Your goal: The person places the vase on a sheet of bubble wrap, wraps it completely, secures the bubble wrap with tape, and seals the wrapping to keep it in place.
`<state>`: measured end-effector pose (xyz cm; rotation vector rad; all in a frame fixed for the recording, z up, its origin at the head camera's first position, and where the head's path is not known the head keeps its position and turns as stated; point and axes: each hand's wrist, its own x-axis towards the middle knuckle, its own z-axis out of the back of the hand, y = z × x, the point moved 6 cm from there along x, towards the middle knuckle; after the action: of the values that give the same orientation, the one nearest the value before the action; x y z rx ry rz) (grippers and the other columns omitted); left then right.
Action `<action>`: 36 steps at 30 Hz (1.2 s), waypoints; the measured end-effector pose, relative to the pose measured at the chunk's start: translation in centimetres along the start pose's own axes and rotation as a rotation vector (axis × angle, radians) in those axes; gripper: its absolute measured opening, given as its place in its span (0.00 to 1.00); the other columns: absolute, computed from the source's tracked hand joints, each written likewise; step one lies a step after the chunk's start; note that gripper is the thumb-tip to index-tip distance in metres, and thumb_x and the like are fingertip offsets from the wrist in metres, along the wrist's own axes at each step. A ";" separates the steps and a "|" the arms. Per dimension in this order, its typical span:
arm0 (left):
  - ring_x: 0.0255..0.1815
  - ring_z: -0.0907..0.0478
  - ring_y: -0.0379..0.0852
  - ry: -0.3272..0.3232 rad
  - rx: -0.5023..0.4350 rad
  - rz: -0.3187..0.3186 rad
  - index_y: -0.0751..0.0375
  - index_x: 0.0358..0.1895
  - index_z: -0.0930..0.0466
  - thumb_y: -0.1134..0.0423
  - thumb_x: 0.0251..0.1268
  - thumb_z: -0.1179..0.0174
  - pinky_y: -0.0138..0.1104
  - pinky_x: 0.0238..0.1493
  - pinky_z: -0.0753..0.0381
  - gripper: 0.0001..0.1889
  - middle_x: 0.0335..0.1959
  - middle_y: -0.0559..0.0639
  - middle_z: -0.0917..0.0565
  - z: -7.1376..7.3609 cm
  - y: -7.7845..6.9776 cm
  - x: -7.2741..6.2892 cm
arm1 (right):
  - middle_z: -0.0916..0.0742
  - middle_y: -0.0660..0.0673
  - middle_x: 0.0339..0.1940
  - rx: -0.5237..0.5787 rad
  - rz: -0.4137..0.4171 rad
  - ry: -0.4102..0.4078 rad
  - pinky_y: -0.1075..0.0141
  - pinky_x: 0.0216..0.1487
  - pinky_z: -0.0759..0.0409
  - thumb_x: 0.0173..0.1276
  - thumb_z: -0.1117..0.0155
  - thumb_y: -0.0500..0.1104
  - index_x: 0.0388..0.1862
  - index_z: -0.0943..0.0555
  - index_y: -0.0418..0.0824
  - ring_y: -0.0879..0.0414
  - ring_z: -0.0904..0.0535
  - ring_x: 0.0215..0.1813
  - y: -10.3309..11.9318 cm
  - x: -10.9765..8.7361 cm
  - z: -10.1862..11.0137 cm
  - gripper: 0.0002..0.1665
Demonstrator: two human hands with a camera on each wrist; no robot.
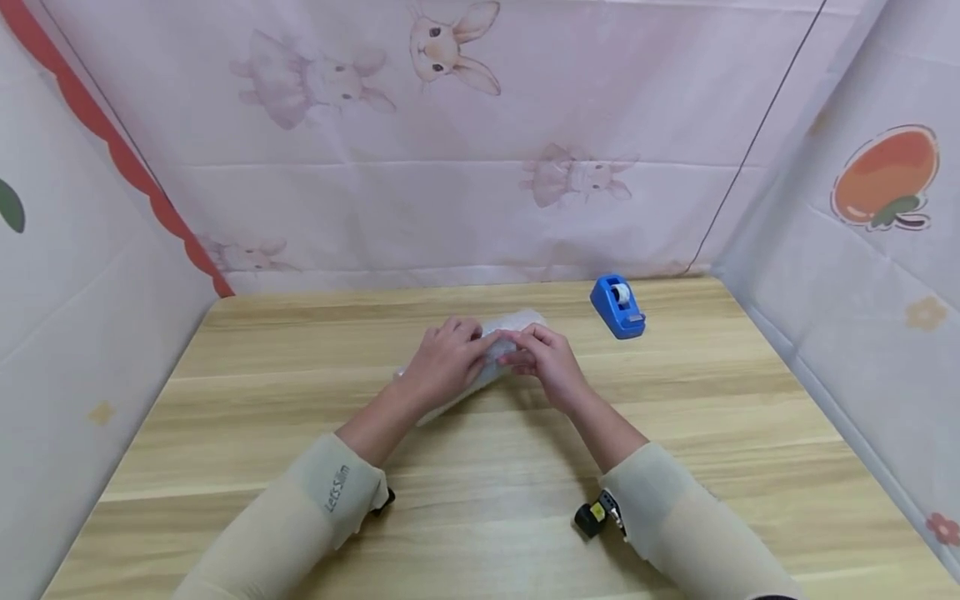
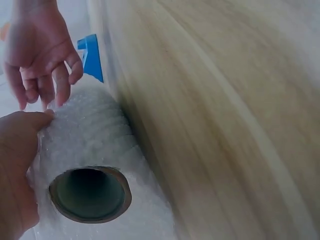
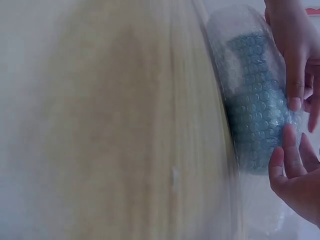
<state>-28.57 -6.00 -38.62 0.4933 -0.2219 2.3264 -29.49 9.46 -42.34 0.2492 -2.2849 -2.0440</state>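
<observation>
A cylinder rolled in clear bubble wrap lies slantwise on the table in the head view. My left hand holds it from above, fingers over its far side and one digit stretched along the top. My right hand has its loosely bent fingertips at the top of the wrap, close to the left fingertip. At the near end, the left wrist view shows a round brown rim around a dark hollow. Through the bubbles, the right wrist view shows a blue-green body. The palm side of the left hand is partly hidden.
A blue tape dispenser with a white roll stands at the table's back right. Wood-grain tabletop extends around the wrapped cylinder. Printed fabric walls rise at the back and both sides. Dark wrist gear hangs by the right sleeve.
</observation>
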 end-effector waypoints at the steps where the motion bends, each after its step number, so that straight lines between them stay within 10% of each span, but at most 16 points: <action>1: 0.48 0.24 0.50 -0.023 -0.003 0.001 0.49 0.61 0.20 0.55 0.68 0.38 0.43 0.37 0.23 0.20 0.47 0.49 0.19 0.3 0.0 0.0 | 0.14 0.41 0.57 0.000 -0.003 0.004 0.55 0.47 0.18 0.76 0.45 0.48 0.28 0.27 0.39 0.53 0.12 0.41 0.1 0.1 0.0 0.17; 12: 0.45 0.17 0.45 0.121 -0.314 0.172 0.53 0.46 0.15 0.60 0.73 0.50 0.42 0.47 0.19 0.13 0.43 0.46 0.13 1.6 0.1 1.2 | 0.13 0.42 0.55 -0.056 -0.055 0.037 0.47 0.54 0.21 0.75 0.45 0.46 0.31 0.25 0.36 0.54 0.14 0.40 0.4 1.0 0.9 0.16; 21: 0.39 0.20 0.40 0.116 -0.505 0.192 0.55 0.44 0.14 0.65 0.63 0.34 0.34 0.44 0.20 0.08 0.38 0.46 0.14 0.4 1.7 1.2 | 0.13 0.44 0.55 -0.128 -0.078 0.122 0.46 0.55 0.22 0.74 0.44 0.47 0.34 0.26 0.31 0.52 0.14 0.43 0.4 1.5 0.8 0.19; 29: 0.70 0.37 0.60 0.179 -0.599 0.265 0.48 0.48 0.14 0.62 0.60 0.38 0.56 0.65 0.34 0.13 0.71 0.57 0.35 -1.4 2.9 0.3 | 0.13 0.45 0.55 -0.179 -0.051 0.201 0.47 0.53 0.21 0.75 0.46 0.46 0.40 0.26 0.26 0.53 0.13 0.45 0.8 2.0 0.2 0.20; 36: 0.73 0.40 0.62 0.264 -0.694 0.386 0.40 0.54 0.19 0.54 0.69 0.45 0.58 0.67 0.35 0.14 0.78 0.51 0.49 -3.4 3.6 -0.5 | 0.17 0.41 0.61 -0.240 -0.052 0.229 0.49 0.52 0.24 0.76 0.46 0.47 0.37 0.25 0.29 0.50 0.14 0.47 1.4 2.3 -0.5 0.19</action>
<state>-31.72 -7.85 -41.93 -0.2203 -1.0199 2.4391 -31.83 8.76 -41.08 0.5014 -1.9022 -2.1610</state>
